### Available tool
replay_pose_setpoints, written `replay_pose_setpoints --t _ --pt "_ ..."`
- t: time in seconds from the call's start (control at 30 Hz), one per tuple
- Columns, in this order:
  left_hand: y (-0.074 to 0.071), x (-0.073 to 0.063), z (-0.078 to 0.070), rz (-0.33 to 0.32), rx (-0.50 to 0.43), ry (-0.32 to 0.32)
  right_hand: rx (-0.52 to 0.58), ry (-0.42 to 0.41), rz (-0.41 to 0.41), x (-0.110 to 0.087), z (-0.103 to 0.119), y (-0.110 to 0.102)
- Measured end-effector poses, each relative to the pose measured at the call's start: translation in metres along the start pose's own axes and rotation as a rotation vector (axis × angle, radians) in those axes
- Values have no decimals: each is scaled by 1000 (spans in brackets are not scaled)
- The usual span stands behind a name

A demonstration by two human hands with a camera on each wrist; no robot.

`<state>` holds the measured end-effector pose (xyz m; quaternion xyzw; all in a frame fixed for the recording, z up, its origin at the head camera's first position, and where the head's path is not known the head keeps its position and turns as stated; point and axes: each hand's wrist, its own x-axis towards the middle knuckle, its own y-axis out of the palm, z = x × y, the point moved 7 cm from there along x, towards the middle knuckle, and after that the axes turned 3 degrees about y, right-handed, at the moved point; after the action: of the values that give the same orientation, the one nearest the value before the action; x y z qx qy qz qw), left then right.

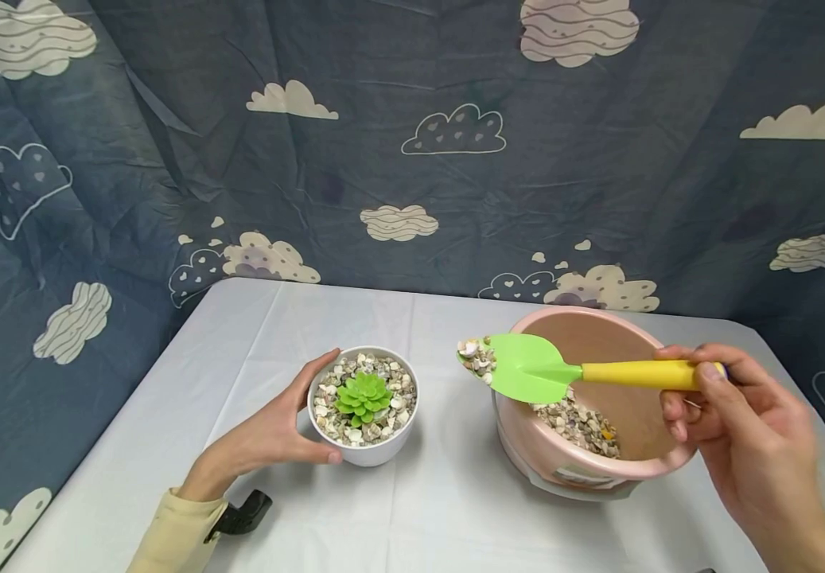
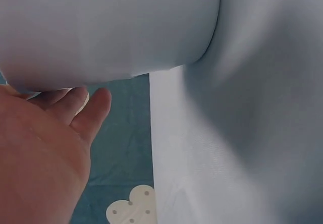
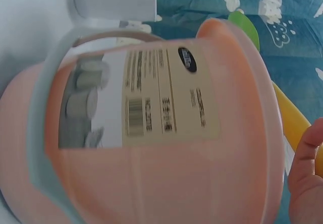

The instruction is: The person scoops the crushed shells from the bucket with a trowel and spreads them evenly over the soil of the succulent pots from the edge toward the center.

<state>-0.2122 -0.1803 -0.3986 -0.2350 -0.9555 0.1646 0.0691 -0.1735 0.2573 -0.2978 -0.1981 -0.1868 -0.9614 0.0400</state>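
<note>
My left hand (image 1: pixel 272 434) holds a small white pot (image 1: pixel 376 456) from its left side, thumb at the front and fingers round the back. In the pot a green succulent (image 1: pixel 363 398) sits amid pale gravel. My right hand (image 1: pixel 756 430) grips the yellow handle of a garden trowel (image 1: pixel 527 370) over a pink bucket (image 1: pixel 527 446). Some gravel (image 1: pixel 479 358) lies at the tip of the green blade, which points left past the bucket's rim. More gravel (image 1: pixel 573 422) covers the bucket's bottom. In the right wrist view the bucket's label (image 3: pixel 171 93) fills the middle.
A white cloth (image 1: pixel 448 525) covers the table. Behind it hangs a dark blue curtain (image 1: pixel 355 175) with cloud prints. A black strap piece (image 1: pixel 243 513) sits at my left wrist. The bucket's grey handle (image 3: pixel 38 128) hangs down its outside.
</note>
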Motion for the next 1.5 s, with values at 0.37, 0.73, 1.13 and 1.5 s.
replay_pose_setpoints --t 0.37,0.73,1.13,1.5 --pt "2 2 0 -18 20 45 117 30 55 -1 -12 24" --pt "3 1 3 -21 -18 40 -25 59 20 -1 -16 54" --pt "1 0 3 -50 32 8 -48 32 65 1 -24 83" --pt "3 -2 2 -72 40 13 -177 58 19 4 -36 106"
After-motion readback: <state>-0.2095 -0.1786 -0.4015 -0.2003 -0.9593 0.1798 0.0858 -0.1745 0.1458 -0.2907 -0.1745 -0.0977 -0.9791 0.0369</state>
